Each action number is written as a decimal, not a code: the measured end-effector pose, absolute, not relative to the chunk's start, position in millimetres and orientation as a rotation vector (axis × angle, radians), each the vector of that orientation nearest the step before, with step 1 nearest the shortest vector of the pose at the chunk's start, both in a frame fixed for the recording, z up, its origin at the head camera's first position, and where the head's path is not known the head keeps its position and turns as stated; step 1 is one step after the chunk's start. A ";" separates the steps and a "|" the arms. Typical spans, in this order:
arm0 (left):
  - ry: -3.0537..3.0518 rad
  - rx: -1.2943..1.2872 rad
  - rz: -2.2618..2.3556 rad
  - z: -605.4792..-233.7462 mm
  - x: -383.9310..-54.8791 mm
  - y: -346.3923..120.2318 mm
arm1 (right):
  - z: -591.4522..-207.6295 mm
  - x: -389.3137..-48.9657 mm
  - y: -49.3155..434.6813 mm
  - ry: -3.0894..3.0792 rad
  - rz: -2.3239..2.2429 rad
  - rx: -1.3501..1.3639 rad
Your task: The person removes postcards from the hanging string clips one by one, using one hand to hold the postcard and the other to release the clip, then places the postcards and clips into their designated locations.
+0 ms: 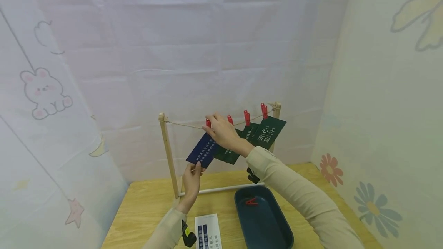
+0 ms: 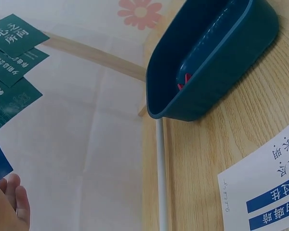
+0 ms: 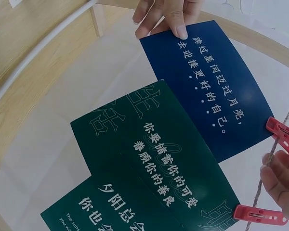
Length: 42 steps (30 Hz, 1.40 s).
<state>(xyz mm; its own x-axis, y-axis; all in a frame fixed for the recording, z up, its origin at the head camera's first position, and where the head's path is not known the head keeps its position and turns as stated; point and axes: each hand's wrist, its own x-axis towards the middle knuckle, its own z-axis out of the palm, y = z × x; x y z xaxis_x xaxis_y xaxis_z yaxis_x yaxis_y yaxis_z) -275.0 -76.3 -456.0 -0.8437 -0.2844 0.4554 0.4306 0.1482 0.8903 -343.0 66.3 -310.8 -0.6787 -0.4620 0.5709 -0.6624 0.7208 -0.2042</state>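
A dark blue card (image 3: 202, 91) with white writing hangs slanted from a twine line (image 1: 183, 125). At its lower corner, my left hand (image 1: 191, 183) pinches it between thumb and fingers. My right hand (image 1: 226, 135) is up at the line, its fingers around the red clothespin (image 3: 281, 131) that bites the card's upper corner. Overlapping the blue card is a green card (image 3: 149, 149), held by another red clothespin (image 3: 260, 215). Two more green cards hang farther right, among them the outermost green card (image 1: 268, 133); the right hand and sleeve partly hide this row in the head view.
The line is tied between wooden posts, the left post (image 1: 168, 153) standing on the wooden table (image 1: 145, 203). A white rod (image 1: 221, 189) runs low between them. In the dark blue tray (image 1: 264, 222) lies a red clothespin (image 1: 252, 202). A white printed card (image 1: 209, 231) lies beside the tray.
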 end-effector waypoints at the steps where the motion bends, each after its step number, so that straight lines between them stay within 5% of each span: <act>1: -1.896 -0.135 -1.750 -456.3 -275.0 -76.6 | -310.6 -342.7 65.9 -2.437 0.554 0.857; 42: -1.846 -0.141 -1.796 -461.0 -277.4 -81.9 | -309.3 -347.9 59.9 -2.353 1.186 0.761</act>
